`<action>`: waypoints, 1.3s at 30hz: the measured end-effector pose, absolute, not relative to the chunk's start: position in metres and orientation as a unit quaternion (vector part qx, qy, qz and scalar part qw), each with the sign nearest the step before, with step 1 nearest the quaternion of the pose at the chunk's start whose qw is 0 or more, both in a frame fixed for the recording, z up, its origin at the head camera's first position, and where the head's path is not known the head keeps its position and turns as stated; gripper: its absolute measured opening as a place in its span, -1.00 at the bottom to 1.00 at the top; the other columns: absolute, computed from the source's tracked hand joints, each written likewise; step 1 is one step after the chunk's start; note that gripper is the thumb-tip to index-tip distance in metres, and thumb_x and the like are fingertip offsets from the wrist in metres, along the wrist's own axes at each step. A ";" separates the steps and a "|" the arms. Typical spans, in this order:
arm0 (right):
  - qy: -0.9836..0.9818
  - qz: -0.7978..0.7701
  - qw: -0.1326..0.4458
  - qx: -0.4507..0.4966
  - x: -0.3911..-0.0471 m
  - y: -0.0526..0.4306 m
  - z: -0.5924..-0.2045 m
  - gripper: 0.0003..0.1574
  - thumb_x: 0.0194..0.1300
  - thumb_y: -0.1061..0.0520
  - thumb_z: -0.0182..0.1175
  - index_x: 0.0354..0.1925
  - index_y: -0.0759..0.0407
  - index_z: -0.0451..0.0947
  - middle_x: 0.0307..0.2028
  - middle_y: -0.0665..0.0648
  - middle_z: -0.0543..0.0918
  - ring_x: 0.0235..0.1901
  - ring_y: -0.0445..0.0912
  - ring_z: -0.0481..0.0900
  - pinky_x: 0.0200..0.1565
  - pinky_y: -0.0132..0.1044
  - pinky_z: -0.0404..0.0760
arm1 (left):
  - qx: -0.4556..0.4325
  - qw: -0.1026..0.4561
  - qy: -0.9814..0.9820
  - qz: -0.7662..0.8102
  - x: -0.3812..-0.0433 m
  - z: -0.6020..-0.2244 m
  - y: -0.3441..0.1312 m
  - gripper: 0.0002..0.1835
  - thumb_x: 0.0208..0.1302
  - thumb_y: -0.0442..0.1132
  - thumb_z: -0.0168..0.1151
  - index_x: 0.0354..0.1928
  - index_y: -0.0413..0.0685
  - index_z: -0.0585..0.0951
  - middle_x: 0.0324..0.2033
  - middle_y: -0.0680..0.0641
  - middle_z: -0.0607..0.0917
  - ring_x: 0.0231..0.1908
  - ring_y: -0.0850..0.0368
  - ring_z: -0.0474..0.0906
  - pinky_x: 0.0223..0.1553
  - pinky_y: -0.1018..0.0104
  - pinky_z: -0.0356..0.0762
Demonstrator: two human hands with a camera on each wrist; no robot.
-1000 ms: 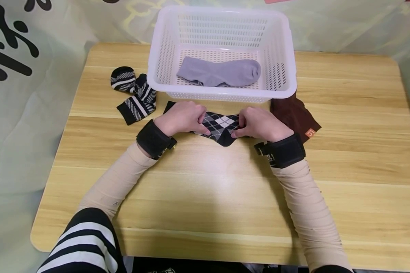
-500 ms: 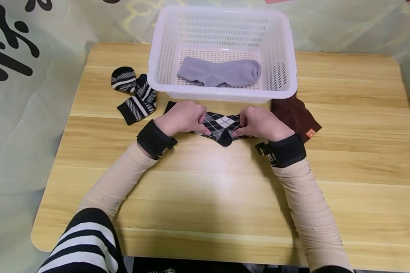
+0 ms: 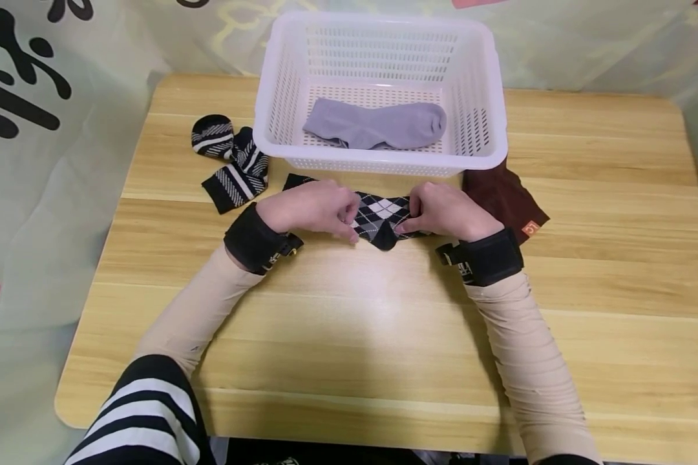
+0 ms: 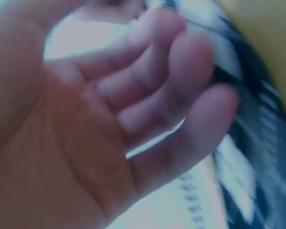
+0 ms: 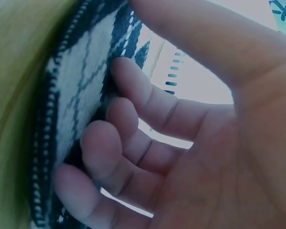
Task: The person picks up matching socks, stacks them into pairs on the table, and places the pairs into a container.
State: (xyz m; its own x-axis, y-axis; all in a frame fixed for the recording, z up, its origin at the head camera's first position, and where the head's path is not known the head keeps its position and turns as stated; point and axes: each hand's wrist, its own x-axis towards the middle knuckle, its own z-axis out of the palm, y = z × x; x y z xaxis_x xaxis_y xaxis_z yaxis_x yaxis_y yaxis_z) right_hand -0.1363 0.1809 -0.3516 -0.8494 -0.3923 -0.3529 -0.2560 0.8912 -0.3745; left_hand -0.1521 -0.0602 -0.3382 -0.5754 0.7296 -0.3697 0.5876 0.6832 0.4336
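Note:
A black, grey and white argyle sock (image 3: 381, 208) lies crosswise on the table in front of the basket, its dark heel pointing at me. My left hand (image 3: 314, 208) is over its left part, covering much of it. In the left wrist view the fingers (image 4: 190, 62) are loosely bent beside the sock, with nothing gripped in the palm. My right hand (image 3: 446, 210) rests on the sock's right part and hides that end. Its bent fingertips (image 5: 101, 143) touch the argyle fabric in the right wrist view, while the thumb is held apart from them.
A white slotted basket (image 3: 378, 160) stands behind the sock, with a lavender sock (image 3: 378, 124) inside. Left of it lies a black-and-white patterned sock (image 3: 235, 165), bent over itself. A brown sock (image 3: 503, 200) lies at the basket's front right corner, partly hidden. All are on a wooden table (image 3: 349, 361).
My left hand has lifted slightly, and its thumb has come off the sock toward me. The right hand and the sock have stayed nearly in place.

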 end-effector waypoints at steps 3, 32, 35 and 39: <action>0.948 -0.161 0.216 -0.170 -0.136 0.181 -0.351 -0.58 0.05 -0.11 0.48 -0.56 0.13 0.55 -0.59 0.02 0.52 -0.51 -0.08 0.46 -0.44 -0.29 0.37 | 0.419 0.304 0.836 0.182 -0.147 -0.322 -0.064 -0.72 0.18 0.08 0.38 -0.37 0.08 0.56 -0.56 0.12 0.51 -0.49 0.23 0.43 -0.33 0.35 0.38; 0.946 -0.179 0.205 -0.179 -0.136 0.182 -0.353 -0.57 0.03 -0.08 0.49 -0.65 0.11 0.52 -0.67 -0.02 0.44 -0.58 -0.09 0.40 -0.48 -0.29 0.34 | 0.005 -0.019 0.941 0.337 -0.205 -0.288 -0.202 -0.75 0.36 -0.04 0.12 -0.33 -0.06 0.59 -0.74 0.25 0.37 -0.68 0.33 0.29 -0.37 0.36 0.26; 0.946 -0.177 0.203 -0.180 -0.136 0.182 -0.354 -0.58 0.03 -0.08 0.49 -0.65 0.11 0.53 -0.68 -0.03 0.42 -0.58 -0.09 0.40 -0.49 -0.29 0.33 | -0.022 -0.005 0.952 0.305 -0.213 -0.300 -0.213 -0.69 0.36 0.01 0.09 -0.24 -0.12 0.59 -0.67 0.25 0.41 -0.64 0.33 0.32 -0.38 0.35 0.29; 0.947 -0.176 0.200 -0.181 -0.136 0.182 -0.355 -0.58 0.04 -0.09 0.49 -0.65 0.10 0.53 -0.68 -0.03 0.43 -0.58 -0.09 0.40 -0.49 -0.29 0.33 | -0.049 0.027 0.960 0.273 -0.221 -0.313 -0.223 -0.58 0.35 0.11 0.08 -0.20 -0.15 0.56 -0.60 0.19 0.43 -0.59 0.27 0.35 -0.40 0.30 0.30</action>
State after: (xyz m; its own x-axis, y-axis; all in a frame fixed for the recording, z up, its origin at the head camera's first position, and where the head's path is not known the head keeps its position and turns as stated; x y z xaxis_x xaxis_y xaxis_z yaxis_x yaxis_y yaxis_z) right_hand -0.1358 0.1819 -0.3546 -0.8544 -0.4123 -0.3162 -0.2715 0.8731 -0.4049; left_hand -0.2213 -0.2226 -0.3135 -0.9939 -0.0787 -0.0778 -0.1079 0.8464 0.5215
